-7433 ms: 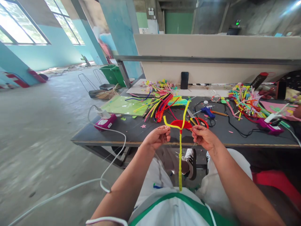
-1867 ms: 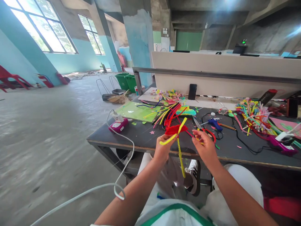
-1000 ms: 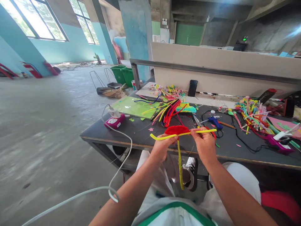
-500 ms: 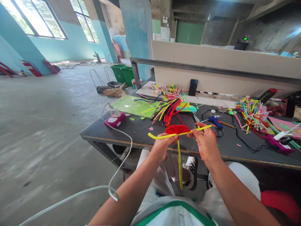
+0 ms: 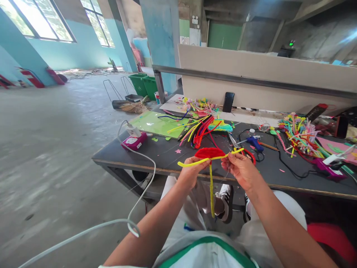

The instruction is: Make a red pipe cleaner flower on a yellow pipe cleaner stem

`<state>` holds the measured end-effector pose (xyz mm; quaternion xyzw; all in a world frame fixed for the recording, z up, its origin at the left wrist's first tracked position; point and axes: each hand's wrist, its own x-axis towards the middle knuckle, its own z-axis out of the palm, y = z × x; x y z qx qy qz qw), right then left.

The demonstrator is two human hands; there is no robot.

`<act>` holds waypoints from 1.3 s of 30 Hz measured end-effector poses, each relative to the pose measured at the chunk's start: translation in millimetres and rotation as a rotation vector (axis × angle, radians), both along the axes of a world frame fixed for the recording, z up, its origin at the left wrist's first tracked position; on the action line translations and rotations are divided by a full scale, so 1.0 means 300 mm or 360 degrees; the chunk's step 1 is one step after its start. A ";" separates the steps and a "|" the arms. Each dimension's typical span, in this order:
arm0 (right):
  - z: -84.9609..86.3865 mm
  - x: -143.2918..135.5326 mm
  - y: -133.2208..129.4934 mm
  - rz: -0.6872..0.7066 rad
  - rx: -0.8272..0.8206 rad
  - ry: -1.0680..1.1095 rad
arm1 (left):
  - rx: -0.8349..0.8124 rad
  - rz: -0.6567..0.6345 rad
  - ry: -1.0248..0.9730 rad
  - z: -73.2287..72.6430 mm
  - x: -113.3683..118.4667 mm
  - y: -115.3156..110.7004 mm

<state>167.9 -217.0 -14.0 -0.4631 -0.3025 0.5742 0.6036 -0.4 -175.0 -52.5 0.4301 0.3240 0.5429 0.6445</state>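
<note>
Between my hands, at the table's front edge, a yellow pipe cleaner (image 5: 192,163) lies crosswise over a red fuzzy piece (image 5: 209,152). A yellow wrapped stem (image 5: 212,191) hangs down below the red piece. My left hand (image 5: 191,173) pinches the yellow pipe cleaner near the red piece's base. My right hand (image 5: 240,168) grips the same pipe cleaner farther right, its tip sticking out past the fingers. Behind them lies a bundle of red, black and yellow pipe cleaners (image 5: 202,132).
Scissors (image 5: 232,140) and a blue glue gun (image 5: 255,143) lie behind my right hand. A pink power socket (image 5: 134,141) with a white cable is at the left. A phone (image 5: 228,102) stands at the back. Colourful pipe-cleaner pieces (image 5: 298,130) are heaped at right.
My right hand has moved slightly left and down along the pipe cleaner, and the tip past its fingers looks shorter. The view has shifted a little.
</note>
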 end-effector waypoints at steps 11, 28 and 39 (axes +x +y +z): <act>-0.020 0.013 0.012 0.0185 -0.0014 0.0193 | -0.0011 -0.0098 -0.0066 -0.014 -0.004 0.002; -0.031 0.061 -0.042 -0.0644 0.0346 -0.1249 | 0.0018 -0.0035 -0.0035 -0.042 0.002 0.012; -0.041 0.002 -0.077 -0.0691 0.1437 -0.2589 | 0.0066 -0.0005 0.0092 -0.040 -0.004 0.005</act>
